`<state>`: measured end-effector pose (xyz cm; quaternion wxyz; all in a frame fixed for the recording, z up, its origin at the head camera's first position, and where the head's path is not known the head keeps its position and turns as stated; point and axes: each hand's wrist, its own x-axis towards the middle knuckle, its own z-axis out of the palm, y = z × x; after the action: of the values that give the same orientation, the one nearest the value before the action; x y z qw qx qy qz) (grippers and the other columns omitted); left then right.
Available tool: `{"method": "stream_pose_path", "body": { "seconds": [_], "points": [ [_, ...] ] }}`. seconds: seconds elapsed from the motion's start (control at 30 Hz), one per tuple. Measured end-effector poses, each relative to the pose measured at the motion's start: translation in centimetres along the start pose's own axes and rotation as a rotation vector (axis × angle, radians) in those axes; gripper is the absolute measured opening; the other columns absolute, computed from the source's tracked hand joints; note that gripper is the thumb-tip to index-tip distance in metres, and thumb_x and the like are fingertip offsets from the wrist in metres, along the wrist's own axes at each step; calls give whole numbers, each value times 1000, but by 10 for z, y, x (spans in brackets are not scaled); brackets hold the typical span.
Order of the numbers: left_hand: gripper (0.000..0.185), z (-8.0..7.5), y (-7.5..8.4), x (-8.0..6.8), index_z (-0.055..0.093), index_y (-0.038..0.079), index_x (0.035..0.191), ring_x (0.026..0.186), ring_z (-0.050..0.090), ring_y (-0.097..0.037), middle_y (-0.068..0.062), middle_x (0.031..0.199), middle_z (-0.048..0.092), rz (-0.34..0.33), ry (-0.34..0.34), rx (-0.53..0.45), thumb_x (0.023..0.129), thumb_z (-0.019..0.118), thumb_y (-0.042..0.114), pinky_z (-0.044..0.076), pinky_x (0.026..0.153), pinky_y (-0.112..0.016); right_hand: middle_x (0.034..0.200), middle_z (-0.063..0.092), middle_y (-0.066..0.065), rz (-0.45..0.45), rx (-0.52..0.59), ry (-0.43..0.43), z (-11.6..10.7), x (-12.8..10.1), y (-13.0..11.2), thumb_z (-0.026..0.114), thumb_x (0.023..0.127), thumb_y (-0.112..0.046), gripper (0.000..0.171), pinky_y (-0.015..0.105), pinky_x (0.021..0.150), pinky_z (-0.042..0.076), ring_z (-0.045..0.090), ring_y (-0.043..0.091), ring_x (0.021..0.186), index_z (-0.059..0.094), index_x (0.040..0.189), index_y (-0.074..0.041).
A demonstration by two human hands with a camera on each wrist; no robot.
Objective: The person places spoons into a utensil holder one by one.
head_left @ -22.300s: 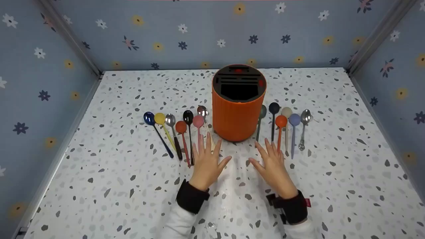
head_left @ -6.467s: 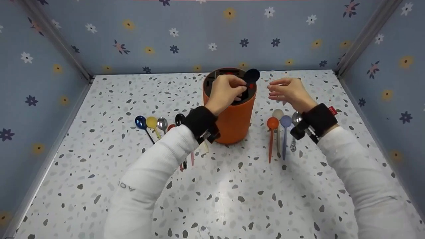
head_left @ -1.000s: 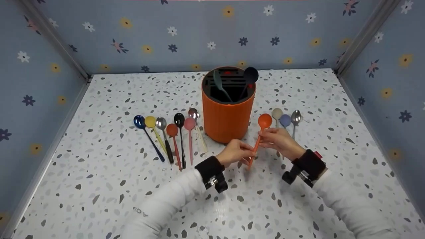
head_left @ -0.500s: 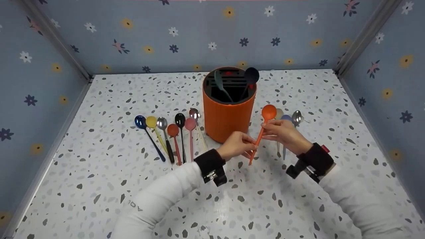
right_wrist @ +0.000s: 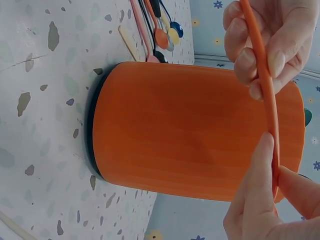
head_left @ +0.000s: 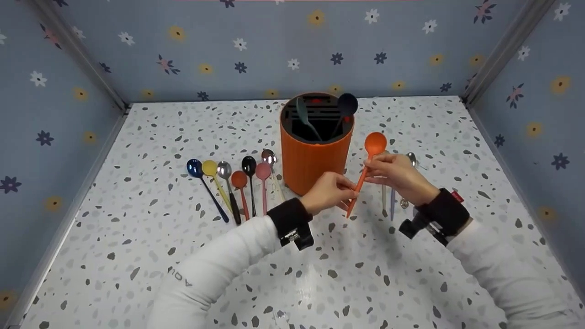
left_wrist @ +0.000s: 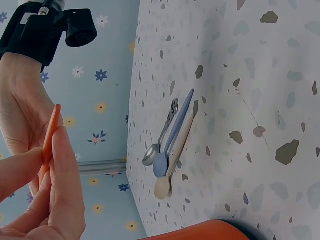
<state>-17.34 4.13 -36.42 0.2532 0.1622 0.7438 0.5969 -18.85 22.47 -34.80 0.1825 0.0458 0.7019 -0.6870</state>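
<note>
Fingers of both hands pinch the orange spoon (head_left: 365, 171), raised above the worktop (head_left: 137, 137) just right of the orange holder (head_left: 315, 160): the left hand (head_left: 328, 192) grips the lower handle, the right hand (head_left: 396, 176) grips nearer the bowl, which points up. A green spoon (head_left: 302, 114) and a dark spoon (head_left: 346, 106) already stand in the holder's open slot. To handle the spoon well, one hand should probably take a firm hold before the other lets go, keeping the handle near upright and away from the holder's rim.
</note>
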Motion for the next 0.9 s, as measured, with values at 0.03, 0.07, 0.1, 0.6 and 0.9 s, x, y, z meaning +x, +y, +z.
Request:
{"method": "stream_pose_path", "body": {
  "seconds": [0.03,0.07,0.1,0.6,0.9],
  "points": [
    [17,-1,1,0,63,-10,96,57,59,-12,-19,82,64,4,1,0,82,58,0,55,60,-28,99,50,8,-5,-2,-2,0,0,-2,59,86,-16,32,30,86,49,56,15,83,46,104,6],
    [17,-1,3,0,63,-10,96,57,59,-11,-19,81,65,5,2,3,82,58,0,55,60,-28,99,50,9,-8,-1,-3,0,-1,-4,59,86,-16,31,29,86,49,56,15,83,47,104,5],
    [17,-2,4,0,63,-10,96,57,59,-11,-18,81,65,9,4,10,83,58,0,55,60,-27,99,50,9,-11,0,-5,0,-1,-5,59,85,-17,31,29,86,49,56,15,84,47,103,5],
    [18,-12,32,0,62,-10,97,58,58,-10,-19,83,64,105,15,74,84,57,1,55,60,-26,90,55,9,-64,59,-13,0,-7,-36,61,84,-15,28,29,83,50,58,17,82,48,100,3],
    [18,-18,46,-4,62,-9,98,64,59,-16,-19,85,62,144,20,78,84,57,2,55,63,-28,88,53,9,-111,75,-21,3,-9,-52,61,84,-13,29,28,83,50,58,17,81,46,101,5]
  ]
}}
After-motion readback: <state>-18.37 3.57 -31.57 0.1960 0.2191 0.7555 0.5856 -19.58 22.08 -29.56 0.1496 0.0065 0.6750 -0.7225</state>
